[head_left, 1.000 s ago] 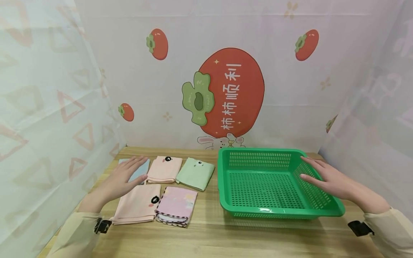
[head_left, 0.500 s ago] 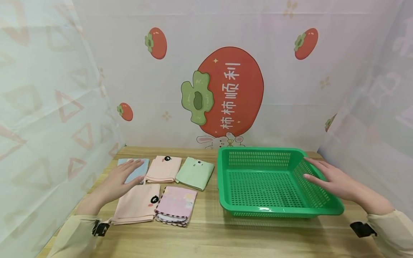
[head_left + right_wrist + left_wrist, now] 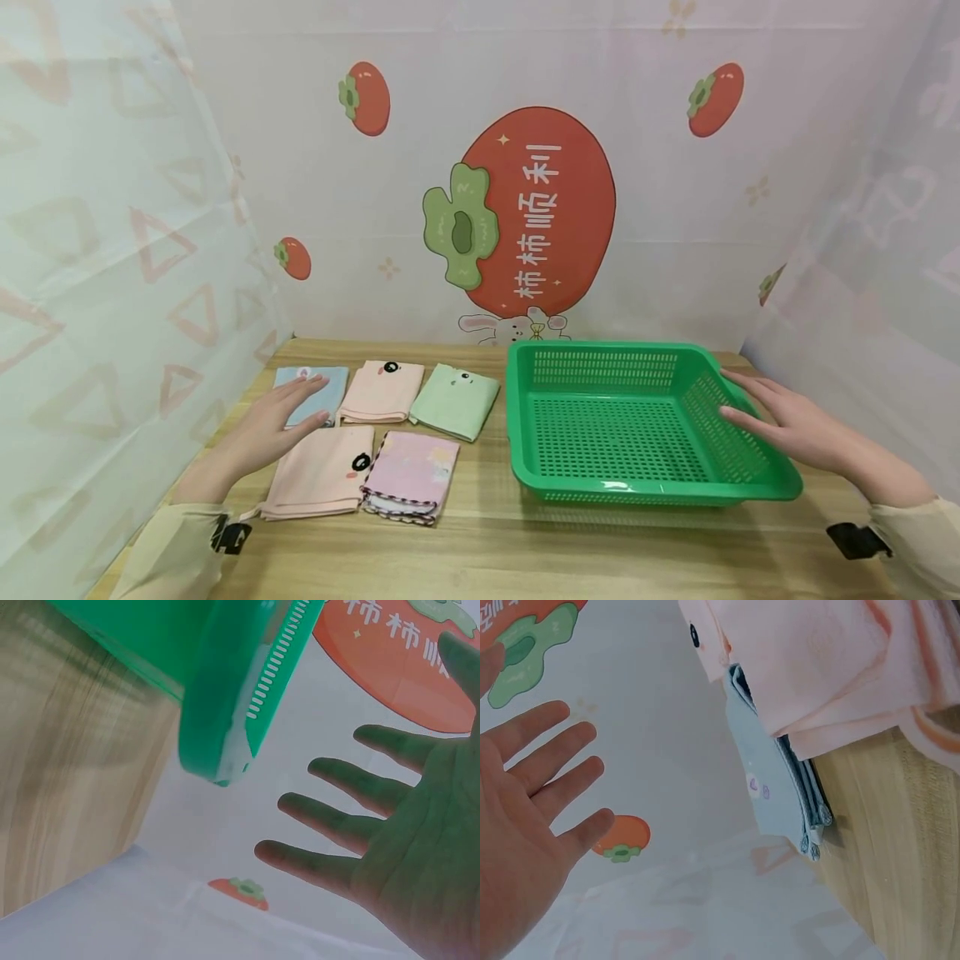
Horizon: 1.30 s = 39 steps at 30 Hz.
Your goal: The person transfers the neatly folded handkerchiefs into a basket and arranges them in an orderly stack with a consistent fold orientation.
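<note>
My left hand (image 3: 262, 429), fingers straight and spread, hovers over the left side of several folded small towels. It overlaps the blue towel (image 3: 330, 387) and the larger pink towel (image 3: 318, 479) in the head view. Beside the blue one lie a second pink towel (image 3: 384, 393) and a green towel (image 3: 456, 404); a purple towel (image 3: 412, 467) with a checked edge lies in front. On the right, my right hand (image 3: 798, 429) is held over the right rim of a green plastic basket (image 3: 622, 492), its fingers extended. Both palms hold nothing in the wrist views (image 3: 517, 832).
The wooden table (image 3: 480, 554) carries the towels on its left and the basket on its right. White printed cloth walls (image 3: 397, 192) with persimmon pictures close in the back and both sides.
The right hand has drifted slightly to the right, and the left hand slightly to the left. The towels and the basket stay where they were.
</note>
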{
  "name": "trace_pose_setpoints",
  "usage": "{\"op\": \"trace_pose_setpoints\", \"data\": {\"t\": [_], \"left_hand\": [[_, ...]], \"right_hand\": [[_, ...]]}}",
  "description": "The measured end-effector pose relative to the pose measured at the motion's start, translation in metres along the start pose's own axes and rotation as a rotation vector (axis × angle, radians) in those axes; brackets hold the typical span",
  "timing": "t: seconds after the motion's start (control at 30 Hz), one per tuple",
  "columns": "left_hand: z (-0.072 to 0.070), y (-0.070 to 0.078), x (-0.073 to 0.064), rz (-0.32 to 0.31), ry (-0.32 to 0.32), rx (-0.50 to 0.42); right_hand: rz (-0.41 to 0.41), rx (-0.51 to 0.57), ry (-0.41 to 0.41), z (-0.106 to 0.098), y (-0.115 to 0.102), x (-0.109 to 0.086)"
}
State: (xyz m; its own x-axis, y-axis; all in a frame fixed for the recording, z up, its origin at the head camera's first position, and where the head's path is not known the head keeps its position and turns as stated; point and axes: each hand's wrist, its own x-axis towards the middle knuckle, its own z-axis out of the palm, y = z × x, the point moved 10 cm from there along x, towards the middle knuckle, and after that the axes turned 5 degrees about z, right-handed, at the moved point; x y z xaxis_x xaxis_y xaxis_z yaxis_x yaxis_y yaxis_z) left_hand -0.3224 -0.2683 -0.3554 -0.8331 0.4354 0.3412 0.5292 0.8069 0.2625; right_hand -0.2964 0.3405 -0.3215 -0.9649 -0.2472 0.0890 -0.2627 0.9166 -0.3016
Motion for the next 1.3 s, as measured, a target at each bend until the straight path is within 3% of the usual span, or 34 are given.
{"op": "trace_pose_setpoints", "data": {"t": [0.23, 0.8, 1.3], "left_hand": [[0.001, -0.006, -0.004, 0.002, 0.017, -0.005], [0.005, -0.016, -0.016, -0.059, 0.014, -0.044], [0.008, -0.022, -0.024, -0.096, 0.004, -0.049]], "right_hand": [[0.003, -0.002, 0.01, 0.0, 0.005, -0.003], [0.004, 0.021, 0.034, 0.001, 0.018, -0.008], [0.037, 0.069, 0.006, 0.004, 0.03, -0.014]]}}
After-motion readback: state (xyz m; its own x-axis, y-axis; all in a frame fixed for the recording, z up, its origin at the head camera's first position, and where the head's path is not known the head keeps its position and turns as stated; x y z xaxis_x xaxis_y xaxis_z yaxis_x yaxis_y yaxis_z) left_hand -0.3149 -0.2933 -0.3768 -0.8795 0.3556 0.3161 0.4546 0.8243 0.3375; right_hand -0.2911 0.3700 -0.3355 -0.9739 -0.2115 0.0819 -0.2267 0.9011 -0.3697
